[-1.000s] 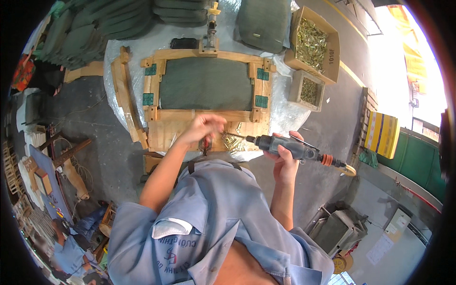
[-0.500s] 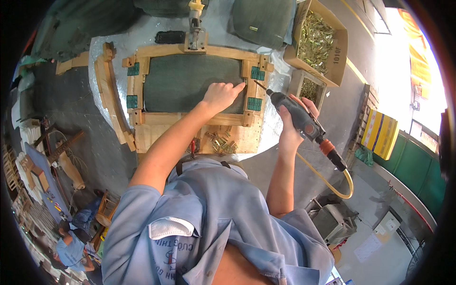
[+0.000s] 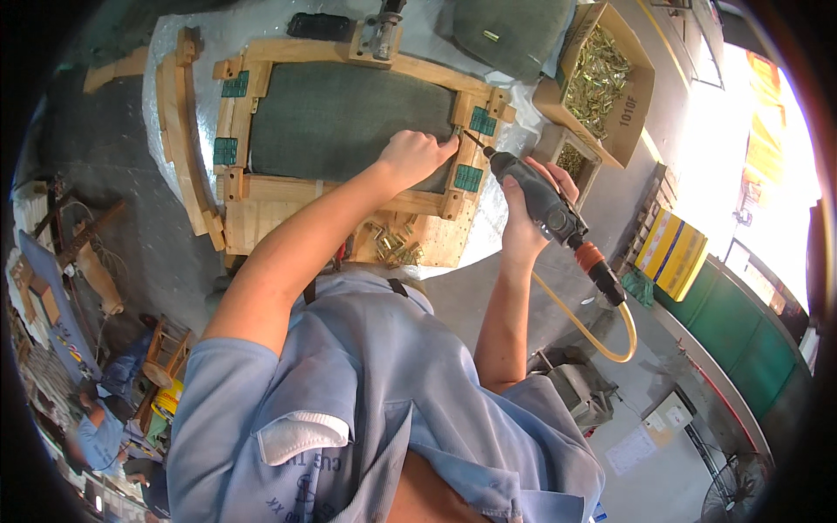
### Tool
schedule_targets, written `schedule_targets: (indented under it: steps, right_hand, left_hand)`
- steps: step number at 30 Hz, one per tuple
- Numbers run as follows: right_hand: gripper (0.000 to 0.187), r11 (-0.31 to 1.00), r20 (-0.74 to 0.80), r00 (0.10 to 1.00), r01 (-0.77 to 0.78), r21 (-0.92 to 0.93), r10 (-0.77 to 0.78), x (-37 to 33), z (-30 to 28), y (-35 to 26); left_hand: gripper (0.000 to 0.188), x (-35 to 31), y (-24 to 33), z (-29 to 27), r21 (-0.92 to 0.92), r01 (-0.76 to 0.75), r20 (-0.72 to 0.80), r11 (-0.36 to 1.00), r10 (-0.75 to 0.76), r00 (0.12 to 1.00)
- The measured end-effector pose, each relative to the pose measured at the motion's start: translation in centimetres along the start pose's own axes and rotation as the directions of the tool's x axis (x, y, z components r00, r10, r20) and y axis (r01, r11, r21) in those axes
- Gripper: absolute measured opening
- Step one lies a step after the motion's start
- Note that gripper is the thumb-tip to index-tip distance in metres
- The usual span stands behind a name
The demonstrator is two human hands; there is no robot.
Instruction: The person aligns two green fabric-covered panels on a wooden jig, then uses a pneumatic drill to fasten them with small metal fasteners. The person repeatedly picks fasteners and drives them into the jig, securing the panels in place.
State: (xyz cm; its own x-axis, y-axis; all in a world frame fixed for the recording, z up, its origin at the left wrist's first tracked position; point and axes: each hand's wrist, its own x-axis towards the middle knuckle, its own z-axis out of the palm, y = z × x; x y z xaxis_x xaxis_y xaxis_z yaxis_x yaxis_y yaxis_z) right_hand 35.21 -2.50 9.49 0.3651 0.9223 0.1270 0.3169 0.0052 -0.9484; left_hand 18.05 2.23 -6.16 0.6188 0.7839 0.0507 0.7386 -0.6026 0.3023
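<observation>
My right hand (image 3: 527, 218) grips a dark grey air screwdriver (image 3: 539, 193) with an orange collar and a yellow hose. Its long thin bit (image 3: 474, 139) points up-left, the tip by the right side of a wooden frame (image 3: 323, 189) around a dark grey-green padded panel (image 3: 349, 122). My left hand (image 3: 417, 159) reaches over the panel, fingers curled, the fingertips at the frame's right inner edge close to the bit. Something small and metallic shows there; its kind is unclear. Green blocks (image 3: 468, 178) sit on both sides of the frame.
Loose brass-coloured metal pieces (image 3: 394, 244) lie on the board near me. A cardboard box (image 3: 634, 105) and a smaller box (image 3: 571, 159), both with metal pieces, stand at right. Curved wooden parts (image 3: 179, 148) lie left. A clamp (image 3: 384, 35) stands at the frame's far edge. A co-worker (image 3: 100, 431) is at lower left.
The screwdriver has come a little left and up, its bit tip now closer to my left fingertips. The whole view has shifted and tilted slightly.
</observation>
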Motion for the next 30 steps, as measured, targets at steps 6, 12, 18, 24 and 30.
schedule_targets:
  steps: [6,12,18,24,30]
  right_hand:
    - [0.062,0.999,-0.002,1.000,-0.006,-0.039,0.006,-0.4,1.0,-0.2]
    - [0.062,0.999,-0.013,1.000,0.007,-0.045,-0.008,-0.6,1.8,0.0]
    - [0.063,0.990,0.004,1.000,0.023,-0.139,-0.023,-0.7,2.2,-0.9]
    - [0.062,0.991,-0.002,1.000,0.010,-0.132,-0.010,-0.7,2.8,-0.7]
    - [0.062,0.982,-0.005,1.000,0.015,-0.188,-0.016,-1.3,4.3,-1.1]
  left_hand:
    - [0.051,0.3,-0.1,0.1,0.003,-0.015,0.030,1.000,0.015,0.999]
    - [0.050,0.5,0.0,-0.2,-0.037,-0.004,0.056,0.999,0.006,0.998]
    - [0.048,0.5,-0.3,-0.6,-0.091,0.009,0.065,0.996,-0.003,0.998]
    - [0.045,0.5,-0.1,-1.4,-0.115,0.031,0.105,0.993,-0.018,0.994]
    - [0.045,0.8,-0.2,-0.9,-0.138,0.035,0.105,0.990,-0.020,0.994]
